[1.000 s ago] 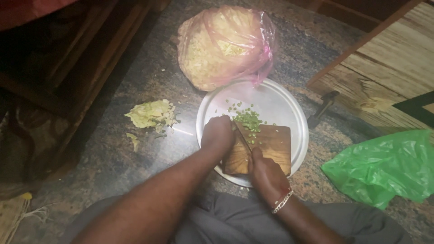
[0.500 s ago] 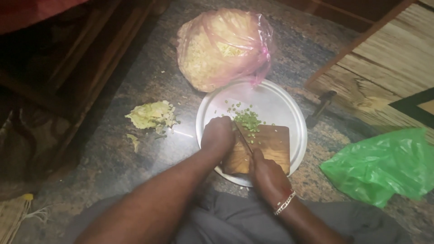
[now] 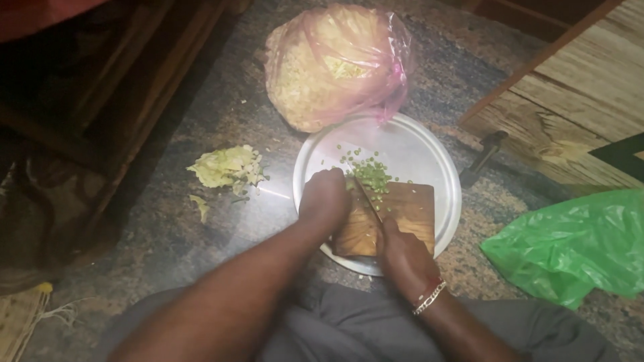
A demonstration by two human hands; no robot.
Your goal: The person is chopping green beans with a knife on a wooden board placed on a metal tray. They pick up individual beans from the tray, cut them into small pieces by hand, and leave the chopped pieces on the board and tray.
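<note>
Head view, right hand gripping knife, left hand fisted on board

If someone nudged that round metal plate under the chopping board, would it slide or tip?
The metal plate lies flat on smooth stone floor, so it would probably slide. The wooden board and both hands likely pin it, making tipping unlikely.
</note>
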